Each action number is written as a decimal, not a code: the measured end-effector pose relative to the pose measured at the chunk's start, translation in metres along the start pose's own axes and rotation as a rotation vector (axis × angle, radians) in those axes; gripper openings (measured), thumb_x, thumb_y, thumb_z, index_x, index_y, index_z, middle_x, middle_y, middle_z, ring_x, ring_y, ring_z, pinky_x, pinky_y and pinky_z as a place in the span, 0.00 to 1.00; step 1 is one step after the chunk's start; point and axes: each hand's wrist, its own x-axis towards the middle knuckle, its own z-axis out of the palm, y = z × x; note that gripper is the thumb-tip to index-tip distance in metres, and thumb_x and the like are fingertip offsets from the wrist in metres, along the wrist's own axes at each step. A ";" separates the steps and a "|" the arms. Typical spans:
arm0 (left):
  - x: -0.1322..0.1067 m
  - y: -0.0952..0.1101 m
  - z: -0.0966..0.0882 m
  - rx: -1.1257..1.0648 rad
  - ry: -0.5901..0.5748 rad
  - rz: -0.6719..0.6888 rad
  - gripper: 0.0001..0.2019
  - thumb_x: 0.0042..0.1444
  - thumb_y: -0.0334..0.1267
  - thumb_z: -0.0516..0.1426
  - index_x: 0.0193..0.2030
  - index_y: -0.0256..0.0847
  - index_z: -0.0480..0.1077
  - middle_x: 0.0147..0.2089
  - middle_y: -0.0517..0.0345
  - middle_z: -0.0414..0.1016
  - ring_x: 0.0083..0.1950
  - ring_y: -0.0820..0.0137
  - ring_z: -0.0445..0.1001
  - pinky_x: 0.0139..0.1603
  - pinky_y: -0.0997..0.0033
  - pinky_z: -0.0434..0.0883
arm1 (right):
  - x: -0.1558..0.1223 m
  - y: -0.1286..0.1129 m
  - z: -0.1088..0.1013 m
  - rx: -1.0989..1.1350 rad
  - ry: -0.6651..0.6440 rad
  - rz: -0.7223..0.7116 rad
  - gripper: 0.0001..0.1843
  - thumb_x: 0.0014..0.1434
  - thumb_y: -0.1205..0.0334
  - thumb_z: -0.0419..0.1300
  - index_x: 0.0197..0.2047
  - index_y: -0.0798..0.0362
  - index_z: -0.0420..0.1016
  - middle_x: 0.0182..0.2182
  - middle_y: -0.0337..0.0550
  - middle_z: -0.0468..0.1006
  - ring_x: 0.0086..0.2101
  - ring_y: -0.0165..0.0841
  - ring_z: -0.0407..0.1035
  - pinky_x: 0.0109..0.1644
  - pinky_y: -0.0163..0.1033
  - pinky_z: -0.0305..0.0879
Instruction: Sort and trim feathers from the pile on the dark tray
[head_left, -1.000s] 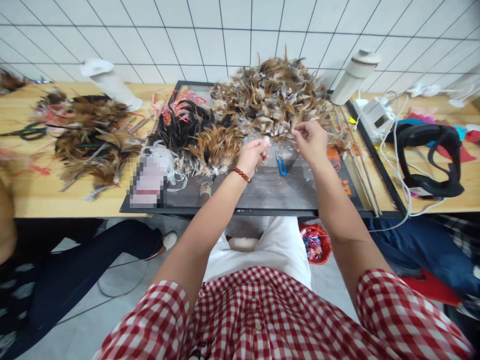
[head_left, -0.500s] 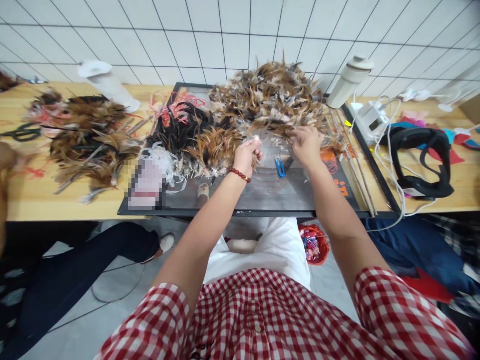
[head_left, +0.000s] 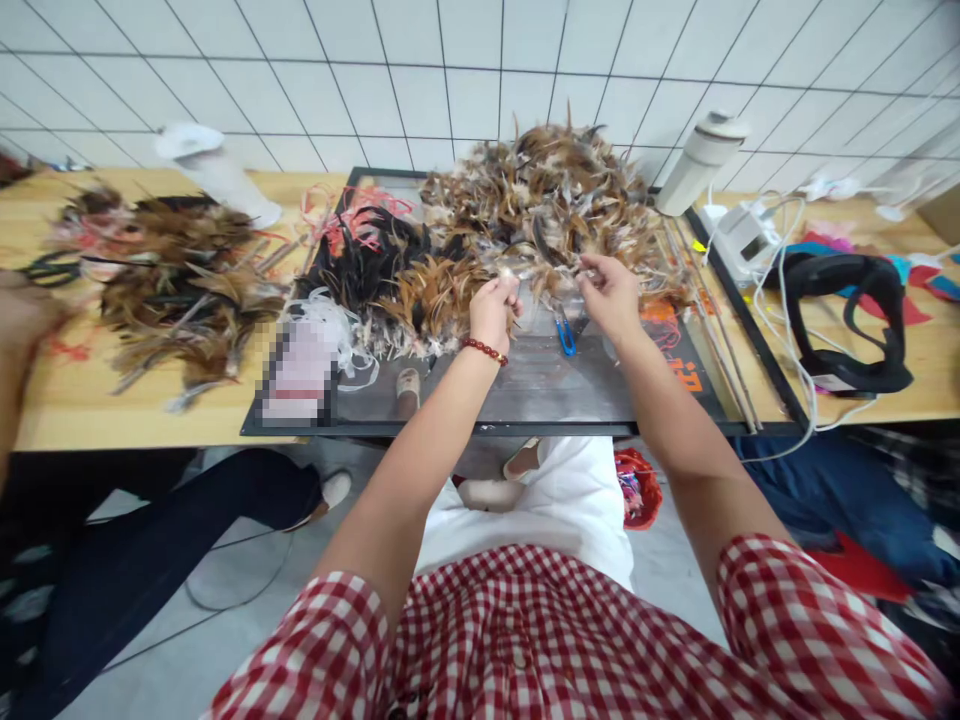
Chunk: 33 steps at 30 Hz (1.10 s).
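My left hand point(head_left: 492, 312), a beaded bracelet at its wrist, is closed in a pinch. A pale fluffy tuft of feather point(head_left: 507, 274) shows at its fingertips. My right hand point(head_left: 613, 298) reaches the near edge of a large heap of brown and cream feathers point(head_left: 547, 190). Its thumb and forefinger are apart; feathers lie around the tips, and I see none clearly held. Just left of that hand lies a pair of blue thread snips point(head_left: 565, 334). Beside my left hand is a row of ginger feathers point(head_left: 431, 295), with black feathers point(head_left: 360, 255) behind it.
A dark board point(head_left: 540, 400) lies under the feathers. White ribbon point(head_left: 330, 325) sits at its left. Further left are more brown feathers point(head_left: 187, 290) and another person's blurred hand point(head_left: 30, 315). Thin sticks point(head_left: 724, 330), a white bottle point(head_left: 697, 165), cables and a black headset point(head_left: 840, 320) stand right.
My right hand has shifted slightly left, and its thumb and forefinger show more apart. The brown feather strip beneath its fingers no longer shows. My left hand stays pinched in nearly the same place.
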 end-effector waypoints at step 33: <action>-0.005 -0.026 0.001 0.744 -0.292 0.301 0.15 0.66 0.35 0.60 0.26 0.41 0.71 0.20 0.67 0.65 0.26 0.73 0.66 0.37 0.70 0.62 | 0.002 0.002 0.001 0.006 0.006 -0.029 0.23 0.64 0.52 0.63 0.60 0.50 0.77 0.35 0.43 0.84 0.34 0.37 0.77 0.47 0.47 0.76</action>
